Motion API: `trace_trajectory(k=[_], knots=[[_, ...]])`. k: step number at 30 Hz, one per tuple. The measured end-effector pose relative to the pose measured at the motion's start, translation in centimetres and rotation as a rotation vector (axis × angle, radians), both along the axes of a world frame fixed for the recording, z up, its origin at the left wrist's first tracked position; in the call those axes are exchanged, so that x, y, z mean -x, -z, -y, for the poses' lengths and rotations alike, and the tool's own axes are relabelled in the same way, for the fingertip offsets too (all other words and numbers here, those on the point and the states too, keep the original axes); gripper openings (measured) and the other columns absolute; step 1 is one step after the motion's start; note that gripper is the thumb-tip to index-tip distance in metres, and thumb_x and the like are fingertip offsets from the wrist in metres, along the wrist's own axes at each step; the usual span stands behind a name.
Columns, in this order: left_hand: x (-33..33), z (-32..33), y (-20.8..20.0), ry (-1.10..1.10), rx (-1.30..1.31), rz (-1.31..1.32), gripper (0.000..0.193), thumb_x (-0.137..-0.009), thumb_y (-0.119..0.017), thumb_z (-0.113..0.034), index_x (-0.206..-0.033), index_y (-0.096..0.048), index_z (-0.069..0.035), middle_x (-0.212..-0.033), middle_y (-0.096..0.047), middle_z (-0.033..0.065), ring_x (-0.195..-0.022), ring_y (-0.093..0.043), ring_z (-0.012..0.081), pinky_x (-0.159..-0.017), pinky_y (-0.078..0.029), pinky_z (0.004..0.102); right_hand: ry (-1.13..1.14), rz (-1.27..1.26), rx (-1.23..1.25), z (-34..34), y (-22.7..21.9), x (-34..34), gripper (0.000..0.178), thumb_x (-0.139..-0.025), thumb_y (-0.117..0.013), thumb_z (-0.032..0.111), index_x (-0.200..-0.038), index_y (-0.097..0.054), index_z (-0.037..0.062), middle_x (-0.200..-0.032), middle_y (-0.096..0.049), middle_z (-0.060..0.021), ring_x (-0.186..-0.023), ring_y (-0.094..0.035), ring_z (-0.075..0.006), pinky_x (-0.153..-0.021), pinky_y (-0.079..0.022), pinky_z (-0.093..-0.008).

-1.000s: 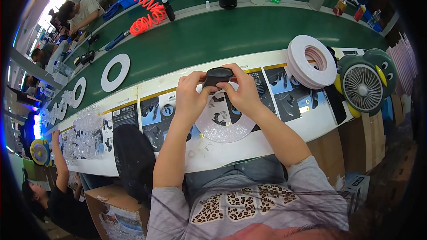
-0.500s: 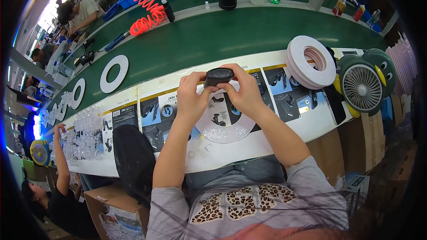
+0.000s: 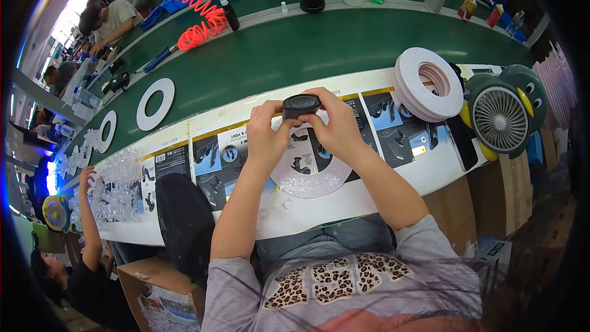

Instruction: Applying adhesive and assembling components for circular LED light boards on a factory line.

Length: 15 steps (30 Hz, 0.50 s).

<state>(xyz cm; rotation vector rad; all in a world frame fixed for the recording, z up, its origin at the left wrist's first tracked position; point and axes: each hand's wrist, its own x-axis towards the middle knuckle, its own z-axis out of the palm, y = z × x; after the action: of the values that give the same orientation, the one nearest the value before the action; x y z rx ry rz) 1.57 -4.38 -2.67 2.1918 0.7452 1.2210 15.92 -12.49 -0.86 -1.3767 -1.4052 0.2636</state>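
A small black rounded part (image 3: 301, 105) with a round recessed face is pinched between my two hands above the bench. My left hand (image 3: 268, 132) grips its left side, fingers curled around it and thumb at its near edge. On the opposite side my right hand (image 3: 332, 124) holds it the same way. The thumbs come close together beneath the part. Below my hands a glittery white flat ring (image 3: 312, 185) lies on printed black sheets (image 3: 212, 160) that cover the white bench top. The part's underside is hidden by my fingers.
Stacked white rings (image 3: 430, 86) and a green character-shaped fan (image 3: 503, 117) stand to the right. Many clear plastic pieces (image 3: 117, 190) lie left, near a co-worker's raised hand (image 3: 87, 178). Beyond runs a green conveyor belt (image 3: 276, 49) carrying white rings (image 3: 155, 104); a red coiled hose (image 3: 200, 34) hangs over it.
My hands keep the black part in nearly the same hold. The view has shifted slightly. At the left, the co-worker's hand has moved a little to the right.
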Motion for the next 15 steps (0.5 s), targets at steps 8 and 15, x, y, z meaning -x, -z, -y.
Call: trace_trajectory(k=[8, 15], knots=[[-0.15, 0.03, 0.16, 0.0, 0.012, 0.015, 0.027, -0.07, -0.075, -0.001, -0.093, -0.062, -0.003, -0.089, -0.068, 0.009, -0.088, -0.061, 0.0284, -0.076, -0.049, 0.0372, 0.006, 0.004, -0.003, -0.03, 0.14, -0.03, 0.03, -0.08, -0.066, 0.0, -0.108, -0.057, 0.0025, -0.097, -0.066, -0.0133, -0.09, -0.065, -0.0303, -0.081, -0.05, -0.035], [-0.25, -0.14, 0.43, 0.004, 0.007, 0.025, 0.028, -0.07, -0.076, -0.002, -0.094, -0.063, -0.003, -0.089, -0.068, 0.0092, -0.088, -0.062, 0.0286, -0.075, -0.049, 0.037, 0.017, 0.009, -0.003, -0.1, 0.33, -0.07, 0.03, -0.079, -0.067, 0.001, -0.108, -0.057, 0.0024, -0.098, -0.066, -0.0137, -0.09, -0.065, -0.0308, -0.081, -0.051, -0.0357]])
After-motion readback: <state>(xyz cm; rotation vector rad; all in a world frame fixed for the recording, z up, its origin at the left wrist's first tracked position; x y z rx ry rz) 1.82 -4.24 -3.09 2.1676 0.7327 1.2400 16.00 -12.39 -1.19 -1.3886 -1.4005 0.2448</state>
